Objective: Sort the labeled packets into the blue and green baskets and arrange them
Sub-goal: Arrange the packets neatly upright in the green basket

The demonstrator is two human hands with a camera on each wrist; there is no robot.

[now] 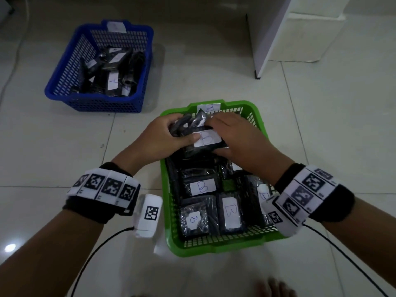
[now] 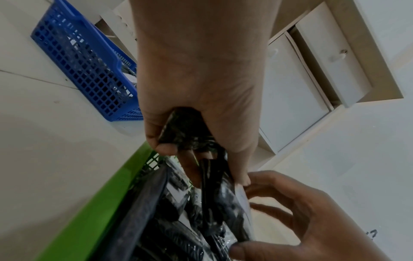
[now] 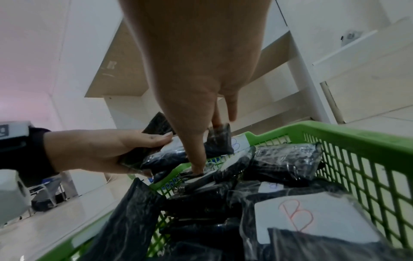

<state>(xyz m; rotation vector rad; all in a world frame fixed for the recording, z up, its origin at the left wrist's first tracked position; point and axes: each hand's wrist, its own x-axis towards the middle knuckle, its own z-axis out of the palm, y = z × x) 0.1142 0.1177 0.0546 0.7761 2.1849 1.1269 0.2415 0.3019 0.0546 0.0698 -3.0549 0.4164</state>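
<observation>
Packets [image 1: 194, 129] — a small stack of black ones in clear wrap, top one with a white "B" label — held over the far end of the green basket [image 1: 255, 116], just under its "B" tag. Left hand [image 1: 162, 136] grips the stack from the left edge, fingers curled round it, thumb pressed on the label. Right hand [image 1: 233, 136] lies over the right side, fingers fairly straight and together, fingertips down among the packets; whether it actually pinches one I cannot tell. More "B" packets [image 1: 230, 213] lie flat in rows at the near end of the basket. Blue basket [image 1: 96, 67] sits well apart on the floor [image 1: 321, 146], far left, holding a loose jumble of packets.

Step looks like arranging, not sorting — green side nearly tidy. Next move likely calls for squaring the stack and laying it flat at the far end, labels up, without disturbing the near rows.
</observation>
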